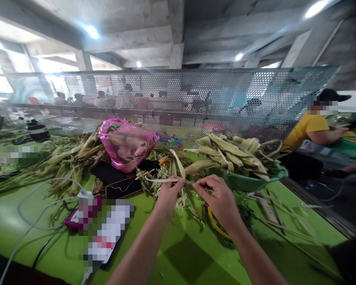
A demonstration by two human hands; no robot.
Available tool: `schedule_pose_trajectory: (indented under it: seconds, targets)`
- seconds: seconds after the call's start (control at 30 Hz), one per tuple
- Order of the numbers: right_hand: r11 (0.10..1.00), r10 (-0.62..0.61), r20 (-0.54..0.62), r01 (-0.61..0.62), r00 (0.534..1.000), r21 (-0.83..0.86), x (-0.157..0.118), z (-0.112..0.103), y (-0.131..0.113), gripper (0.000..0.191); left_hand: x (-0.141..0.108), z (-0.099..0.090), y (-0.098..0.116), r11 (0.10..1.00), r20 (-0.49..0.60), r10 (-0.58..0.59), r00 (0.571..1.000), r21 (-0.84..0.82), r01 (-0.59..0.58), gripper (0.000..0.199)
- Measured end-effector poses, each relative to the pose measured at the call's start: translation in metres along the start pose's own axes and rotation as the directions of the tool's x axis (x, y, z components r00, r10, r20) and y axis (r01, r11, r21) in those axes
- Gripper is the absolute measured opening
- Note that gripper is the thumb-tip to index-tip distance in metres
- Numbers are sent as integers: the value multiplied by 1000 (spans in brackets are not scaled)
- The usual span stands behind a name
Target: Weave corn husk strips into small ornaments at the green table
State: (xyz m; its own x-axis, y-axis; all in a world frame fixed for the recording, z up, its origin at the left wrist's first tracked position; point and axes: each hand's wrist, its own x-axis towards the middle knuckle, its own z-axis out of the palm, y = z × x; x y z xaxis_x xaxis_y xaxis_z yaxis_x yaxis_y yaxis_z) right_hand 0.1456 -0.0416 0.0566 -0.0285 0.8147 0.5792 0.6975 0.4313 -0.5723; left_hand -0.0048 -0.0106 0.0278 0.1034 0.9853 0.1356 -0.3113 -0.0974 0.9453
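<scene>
Just above the middle of the green table, my left hand (pixel 170 192) pinches a pale corn husk strip (pixel 179 164), whose ends stick up and out to the left. Close beside it on the right, my right hand (pixel 215 192) has its thumb and fingers pinched together near the strip's twisted end; what lies between those fingertips is too small to make out. Behind my hands is a heap of small husk scraps (pixel 157 174). A green basin (pixel 252 182) heaped with dried corn husks (pixel 234 152) stands beyond my right hand. A yellow ring (pixel 215 223) lies partly under that hand.
A pink plastic bag (pixel 129 144) sits back left by a spread of husks (pixel 74 154). Nearer are a phone (pixel 111 233) on a cable and a purple power strip (pixel 81 213). A perforated metal screen (pixel 166 91) runs behind the table (pixel 192 261). A person in yellow (pixel 310 126) works at right.
</scene>
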Motion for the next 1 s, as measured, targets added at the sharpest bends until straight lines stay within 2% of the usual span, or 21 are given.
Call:
schedule_pose_trajectory:
  seconds: [0.13, 0.27, 0.37, 0.43, 0.5, 0.53, 0.6, 0.67, 0.7, 0.8, 0.9, 1.0]
  targets:
    - [996, -20, 134, 32, 991, -88, -4, 13, -4, 22, 0, 1, 0, 996, -43, -3, 999, -93, -1, 27]
    - [992, -68, 146, 82, 987, -98, -5, 23, -3, 18, -1, 3, 0, 973, -92, -44, 995, -230, 21, 28]
    - [994, -82, 140, 92, 987, -64, -5, 26, -3, 19, 0, 3, 1, 934, -70, -133, 989, -343, 102, 30]
    - [999, -36, 116, 34, 993, 13, -4, 27, -1, 18, 1, 2, 1, 896, -29, -203, 979, -408, 174, 30]
    - [972, 81, 138, -109, 987, 207, -5, 30, 1, 17, 1, 2, 2, 868, 7, -249, 968, -443, 226, 31]
    - [916, 154, 177, -208, 972, 343, -5, 31, 2, 20, 1, 2, 3, 864, 17, -256, 966, -445, 237, 32]
    - [703, 292, 260, -391, 920, 593, -6, 33, 4, 26, 0, 3, 2, 879, 36, -240, 970, -415, 234, 31]
    - [510, 405, 255, -448, 878, 734, -5, 34, 4, 30, -1, 3, 1, 907, 62, -219, 974, -355, 227, 30]
    - [475, 450, 212, -434, 867, 765, -5, 33, 3, 29, -2, 3, 0, 920, 73, -211, 975, -323, 223, 29]
    - [534, 479, 96, -376, 873, 757, -4, 30, 1, 25, -3, 3, 1, 946, 94, -197, 976, -242, 214, 29]
    - [610, 450, 55, -351, 892, 711, -2, 28, 3, 22, -4, 4, 6, 953, 109, -208, 972, -200, 226, 32]
    - [652, 430, 34, -337, 902, 679, -2, 27, 7, 22, -5, 5, 9, 937, 142, -241, 960, -225, 268, 32]
